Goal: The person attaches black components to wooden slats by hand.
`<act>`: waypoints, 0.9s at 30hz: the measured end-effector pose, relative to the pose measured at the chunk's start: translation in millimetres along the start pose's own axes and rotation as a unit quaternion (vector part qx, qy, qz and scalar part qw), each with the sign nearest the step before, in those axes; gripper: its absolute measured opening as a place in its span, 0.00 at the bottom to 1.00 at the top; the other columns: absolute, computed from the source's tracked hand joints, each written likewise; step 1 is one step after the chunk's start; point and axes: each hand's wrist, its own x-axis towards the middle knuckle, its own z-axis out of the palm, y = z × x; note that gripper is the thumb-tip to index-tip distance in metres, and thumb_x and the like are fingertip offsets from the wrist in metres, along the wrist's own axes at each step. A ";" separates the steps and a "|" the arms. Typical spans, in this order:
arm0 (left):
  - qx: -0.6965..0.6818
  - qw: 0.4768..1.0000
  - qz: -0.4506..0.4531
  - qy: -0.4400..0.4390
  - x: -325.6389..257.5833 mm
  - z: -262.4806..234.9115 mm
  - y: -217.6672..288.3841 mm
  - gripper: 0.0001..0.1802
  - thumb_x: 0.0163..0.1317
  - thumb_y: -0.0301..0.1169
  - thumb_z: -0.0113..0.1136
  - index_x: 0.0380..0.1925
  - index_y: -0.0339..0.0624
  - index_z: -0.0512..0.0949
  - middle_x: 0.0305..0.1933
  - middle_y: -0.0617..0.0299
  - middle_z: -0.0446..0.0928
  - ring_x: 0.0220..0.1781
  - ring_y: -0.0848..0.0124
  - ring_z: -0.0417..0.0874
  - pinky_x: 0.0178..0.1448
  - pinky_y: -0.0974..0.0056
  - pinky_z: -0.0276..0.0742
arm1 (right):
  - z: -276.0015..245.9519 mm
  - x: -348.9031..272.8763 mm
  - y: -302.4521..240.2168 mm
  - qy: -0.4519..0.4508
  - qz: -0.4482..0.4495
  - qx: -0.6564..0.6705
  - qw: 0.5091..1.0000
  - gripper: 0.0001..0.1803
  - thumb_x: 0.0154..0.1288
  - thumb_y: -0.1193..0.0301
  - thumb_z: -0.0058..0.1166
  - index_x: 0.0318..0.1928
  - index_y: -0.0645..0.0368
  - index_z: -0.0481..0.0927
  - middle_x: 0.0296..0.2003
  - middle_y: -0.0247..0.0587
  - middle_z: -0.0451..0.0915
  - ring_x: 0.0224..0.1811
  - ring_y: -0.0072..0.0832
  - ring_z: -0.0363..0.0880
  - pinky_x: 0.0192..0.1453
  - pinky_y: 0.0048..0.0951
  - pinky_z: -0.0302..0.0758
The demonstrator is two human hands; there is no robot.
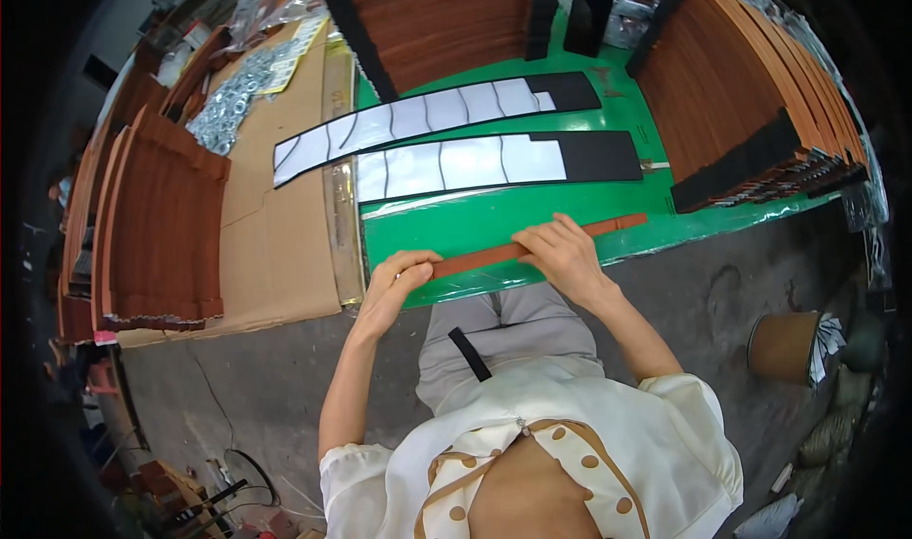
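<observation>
strip [537, 245] on mat [608, 211], cardboard [275, 245] left

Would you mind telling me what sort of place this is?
Probably a small assembly workshop: stacks of brown strips surround a green bench, and metal washers lie heaped on cardboard.

Green desk [570, 207]; reddish-brown strip [532, 247]; black sheets with white wavy-lined panels [456, 164]; tan cardboard [275, 226]; cream, brown-dotted blouse [570, 434].
</observation>
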 end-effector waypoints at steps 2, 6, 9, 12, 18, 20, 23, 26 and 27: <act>0.028 0.999 -0.009 -0.016 14.8 11.4 -7.2 0.23 0.60 0.45 0.53 0.44 0.36 0.80 0.41 0.54 0.78 0.47 0.68 0.74 0.55 0.63 0.67 | 4.5 -7.4 16.1 0.014 0.031 0.044 0.998 0.20 0.43 0.71 0.67 0.40 0.54 0.79 0.35 0.32 0.79 0.40 0.30 0.77 0.49 0.33 0.72; 0.111 0.993 0.015 0.020 32.6 25.6 -7.6 0.19 0.61 0.42 0.55 0.43 0.38 0.80 0.41 0.54 0.80 0.47 0.67 0.75 0.52 0.64 0.69 | 11.0 -5.2 41.9 0.010 0.029 0.044 0.999 0.19 0.43 0.73 0.66 0.40 0.56 0.79 0.35 0.35 0.80 0.39 0.33 0.78 0.45 0.35 0.73; 0.198 0.977 0.063 0.053 42.1 23.1 -17.4 0.19 0.61 0.41 0.55 0.42 0.37 0.81 0.41 0.54 0.81 0.46 0.65 0.77 0.51 0.63 0.70 | 20.3 -3.6 51.7 -0.004 0.013 0.032 0.999 0.17 0.47 0.70 0.65 0.41 0.54 0.79 0.35 0.33 0.80 0.39 0.31 0.78 0.45 0.32 0.71; 0.153 0.987 -0.001 0.045 46.5 19.3 -13.8 0.19 0.61 0.41 0.56 0.40 0.36 0.81 0.41 0.53 0.81 0.43 0.63 0.79 0.49 0.62 0.72 | 15.9 3.1 58.7 -0.083 0.030 0.057 0.995 0.15 0.52 0.69 0.63 0.42 0.56 0.79 0.36 0.35 0.80 0.42 0.33 0.78 0.48 0.34 0.72; 0.170 0.983 0.058 0.025 52.0 14.8 -7.0 0.17 0.57 0.35 0.61 0.43 0.35 0.79 0.39 0.55 0.81 0.41 0.66 0.80 0.46 0.65 0.73 | -12.2 42.4 101.3 -0.040 0.081 0.172 0.981 0.15 0.58 0.72 0.58 0.46 0.61 0.77 0.41 0.44 0.78 0.40 0.40 0.77 0.47 0.38 0.74; 0.286 0.947 0.143 -0.023 50.7 11.6 -9.4 0.18 0.49 0.30 0.68 0.41 0.36 0.79 0.37 0.54 0.80 0.40 0.63 0.81 0.45 0.64 0.74 | -1.5 56.3 127.5 -0.058 0.079 0.110 0.989 0.15 0.58 0.72 0.57 0.46 0.61 0.77 0.40 0.44 0.78 0.40 0.41 0.77 0.45 0.38 0.75; 0.297 0.941 0.158 0.028 45.6 5.2 -13.9 0.18 0.43 0.26 0.71 0.37 0.37 0.79 0.35 0.54 0.80 0.38 0.60 0.81 0.44 0.61 0.75 | 17.7 71.6 153.0 -0.105 0.075 0.023 0.991 0.12 0.57 0.73 0.57 0.43 0.61 0.78 0.37 0.45 0.78 0.41 0.42 0.78 0.44 0.39 0.76; 0.284 0.946 0.139 0.067 33.5 -18.7 -11.4 0.16 0.43 0.25 0.70 0.36 0.36 0.80 0.35 0.54 0.80 0.38 0.59 0.81 0.44 0.61 0.75 | 40.6 84.5 174.0 -0.139 0.049 -0.015 0.989 0.10 0.55 0.74 0.57 0.39 0.62 0.78 0.35 0.45 0.77 0.42 0.42 0.78 0.43 0.39 0.77; 0.276 0.954 0.090 0.075 30.9 -27.3 -11.3 0.17 0.43 0.25 0.70 0.36 0.36 0.80 0.35 0.53 0.80 0.38 0.58 0.81 0.44 0.61 0.75 | 44.9 87.8 178.3 -0.145 0.030 -0.037 0.988 0.10 0.54 0.74 0.58 0.38 0.62 0.78 0.34 0.45 0.76 0.41 0.42 0.78 0.42 0.39 0.77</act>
